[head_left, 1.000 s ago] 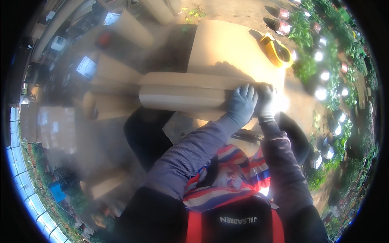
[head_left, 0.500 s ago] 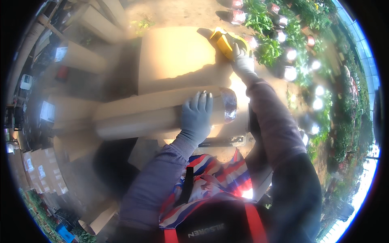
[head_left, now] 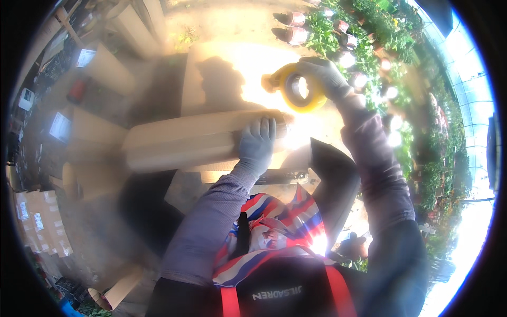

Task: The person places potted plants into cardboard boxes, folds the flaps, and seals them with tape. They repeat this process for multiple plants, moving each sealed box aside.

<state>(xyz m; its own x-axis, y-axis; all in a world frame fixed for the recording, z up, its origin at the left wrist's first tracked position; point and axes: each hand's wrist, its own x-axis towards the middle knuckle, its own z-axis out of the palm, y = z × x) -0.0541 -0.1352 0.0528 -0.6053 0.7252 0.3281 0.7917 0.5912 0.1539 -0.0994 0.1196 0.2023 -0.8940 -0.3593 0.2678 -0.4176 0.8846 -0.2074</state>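
A long, many-sided cardboard tube (head_left: 185, 141) lies across in front of me, its right end washed out by glare. My left hand (head_left: 257, 140), in a grey glove, grips it near that end, fingers bent over the top. In my right hand (head_left: 323, 76), also gloved, is a yellow tape dispenser (head_left: 311, 101) with a large roll, raised beyond and to the right of the tube's end. The fingers close over its upper right side. Behind the tube lies a flat cardboard sheet (head_left: 196, 79), partly in my shadow.
Upright cardboard tubes (head_left: 108, 71) stand on the left, with flat cartons (head_left: 45, 222) stacked lower left. Wrapped pots (head_left: 297, 36) and leafy plants (head_left: 322, 39) line the right. Another cardboard tube (head_left: 122, 290) lies at the lower left. My bent knee (head_left: 332, 169) is close to the tube's right end.
My right hand has swung right and toward me with the tape dispenser, turning it so the roll's side shows. My left hand stays on the tube, its fingers more bent.
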